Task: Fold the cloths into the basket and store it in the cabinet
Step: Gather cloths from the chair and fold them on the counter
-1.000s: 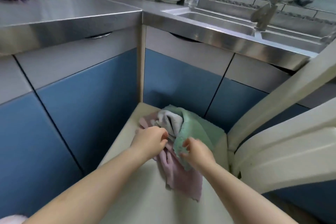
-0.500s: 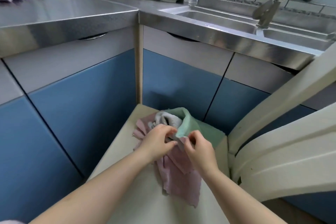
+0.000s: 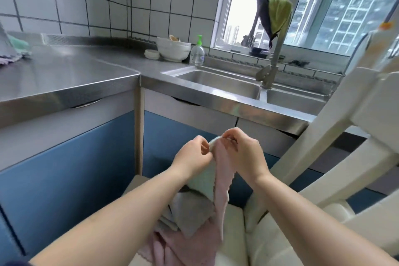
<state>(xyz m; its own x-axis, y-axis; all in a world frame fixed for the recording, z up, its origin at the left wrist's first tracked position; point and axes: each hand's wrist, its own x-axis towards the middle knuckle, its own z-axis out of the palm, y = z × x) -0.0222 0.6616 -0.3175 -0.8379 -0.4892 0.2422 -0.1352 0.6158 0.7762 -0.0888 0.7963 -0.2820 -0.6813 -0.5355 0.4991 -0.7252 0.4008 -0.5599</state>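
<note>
1. The left hand (image 3: 193,154) and the right hand (image 3: 245,153) are raised close together in front of the blue cabinet doors (image 3: 64,170), each pinching the top edge of the pink cloth (image 3: 220,188) between curled fingers and thumb
2. The pink cloth hangs down from the pinch in a narrow strip; its lower part is bunched and cut off by the bottom edge of the view
3. A pale green cloth (image 3: 204,181) hangs just behind it, largely hidden by the left wrist, and whether the left hand also holds it cannot be told
4. A grey cloth (image 3: 190,211) lies crumpled below, on the cream seat (image 3: 235,218), partly covered by the left forearm
5. The sink (image 3: 218,84) sits beyond, well apart; the picture is slightly blurred
</note>
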